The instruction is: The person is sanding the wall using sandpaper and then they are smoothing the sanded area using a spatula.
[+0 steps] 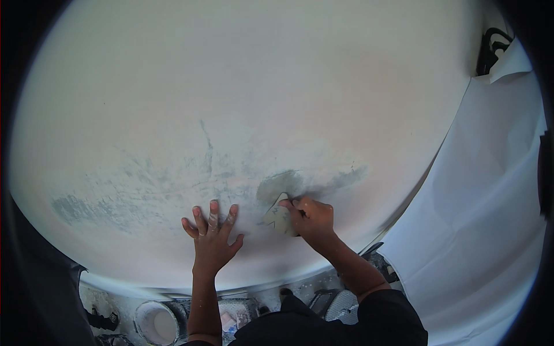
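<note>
A pale wall (242, 92) fills most of the view, with grey patches of filler smeared across its lower part. My left hand (212, 237) lies flat on the wall, fingers spread and dusted white. My right hand (313, 218) grips a putty knife (280, 214) whose flat blade is pressed on the wall just below a darker wet grey patch (283, 183). The blade is coated in grey filler.
A white sheet (479, 219) hangs over the wall at the right. On the floor below stand a white bucket (157, 323) and some spattered tools and shoes (340, 303). A dark object (491, 49) shows at the upper right.
</note>
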Motion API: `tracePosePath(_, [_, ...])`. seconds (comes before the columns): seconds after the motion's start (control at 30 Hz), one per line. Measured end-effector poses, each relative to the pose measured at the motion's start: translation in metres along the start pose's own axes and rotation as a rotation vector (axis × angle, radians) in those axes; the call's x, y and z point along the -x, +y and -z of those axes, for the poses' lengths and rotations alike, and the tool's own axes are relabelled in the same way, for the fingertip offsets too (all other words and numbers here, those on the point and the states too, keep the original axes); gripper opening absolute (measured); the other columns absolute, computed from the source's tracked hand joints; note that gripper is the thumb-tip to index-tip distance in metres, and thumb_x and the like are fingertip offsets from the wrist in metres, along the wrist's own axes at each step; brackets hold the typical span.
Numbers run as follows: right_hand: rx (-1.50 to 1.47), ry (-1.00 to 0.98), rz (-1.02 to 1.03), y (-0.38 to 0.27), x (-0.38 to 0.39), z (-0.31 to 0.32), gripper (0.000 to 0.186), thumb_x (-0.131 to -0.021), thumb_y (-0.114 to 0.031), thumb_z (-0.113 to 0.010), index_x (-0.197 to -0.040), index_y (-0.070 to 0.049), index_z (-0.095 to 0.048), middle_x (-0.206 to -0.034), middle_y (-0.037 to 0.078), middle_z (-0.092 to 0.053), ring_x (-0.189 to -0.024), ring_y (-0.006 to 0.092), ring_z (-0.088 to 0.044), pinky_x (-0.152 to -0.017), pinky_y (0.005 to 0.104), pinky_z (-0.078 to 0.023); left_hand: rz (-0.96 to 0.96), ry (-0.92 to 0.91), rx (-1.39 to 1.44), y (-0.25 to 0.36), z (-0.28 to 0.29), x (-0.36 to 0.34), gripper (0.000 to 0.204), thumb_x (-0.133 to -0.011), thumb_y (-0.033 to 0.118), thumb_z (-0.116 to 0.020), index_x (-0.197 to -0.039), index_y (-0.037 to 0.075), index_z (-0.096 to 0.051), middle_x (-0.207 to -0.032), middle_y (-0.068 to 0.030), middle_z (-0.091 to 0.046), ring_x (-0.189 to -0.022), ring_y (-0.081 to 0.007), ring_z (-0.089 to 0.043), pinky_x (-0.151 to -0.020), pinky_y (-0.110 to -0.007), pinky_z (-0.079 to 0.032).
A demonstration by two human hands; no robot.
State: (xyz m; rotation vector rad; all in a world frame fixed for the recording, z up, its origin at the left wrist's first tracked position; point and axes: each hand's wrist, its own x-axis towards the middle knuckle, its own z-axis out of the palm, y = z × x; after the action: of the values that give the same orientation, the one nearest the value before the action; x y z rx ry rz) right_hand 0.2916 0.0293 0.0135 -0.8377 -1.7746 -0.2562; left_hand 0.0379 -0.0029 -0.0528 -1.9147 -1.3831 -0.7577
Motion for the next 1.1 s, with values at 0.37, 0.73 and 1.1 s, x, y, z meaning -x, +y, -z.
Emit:
tracePosePath(0.37, [0.093,-0.048,0.063,0.002,-0.013,0.01,0.024,-0.078,-0.001,-0.075,-0.072,-0.003,-0.052,-0.058,0.01,-0.06,-0.046,0.0186,-0.06,-0.043,0.0286,-0.047,0.064,-0.031,0.045,0.001,0.001,0.002,0.078,-0.075,0.046,-0.073,-0.146,0.032,-0.043,-0.163,-0.0131,-0.002,-0.147,-0.0412,0.015,-0.108,-0.064,0.016])
tracePosePath(0.73, [0.063,0.052,0.025,0.002,-0.018,0.006,0.028,-0.078,-0.006,-0.078,-0.071,-0.006,-0.051,-0.056,0.009,-0.056,-0.045,0.0213,-0.057,-0.043,0.0295,-0.045,0.033,-0.037,0.021,-0.001,0.003,-0.002,0.081,-0.075,0.046,-0.073,-0.147,0.026,-0.042,-0.162,-0.0174,0.0,-0.146,-0.0449,0.016,-0.107,-0.066,0.016])
tracePosePath(1.1, [0.086,-0.081,0.021,-0.007,-0.008,0.001,0.031,-0.077,-0.007,-0.08,-0.07,-0.007,-0.051,-0.054,0.008,-0.056,-0.042,0.0198,-0.055,-0.042,0.0287,-0.043,0.036,-0.056,0.004,0.003,0.007,0.0,0.084,-0.075,0.046,-0.075,-0.147,0.021,-0.041,-0.161,-0.0207,0.001,-0.144,-0.05,0.013,-0.107,-0.069,0.013])
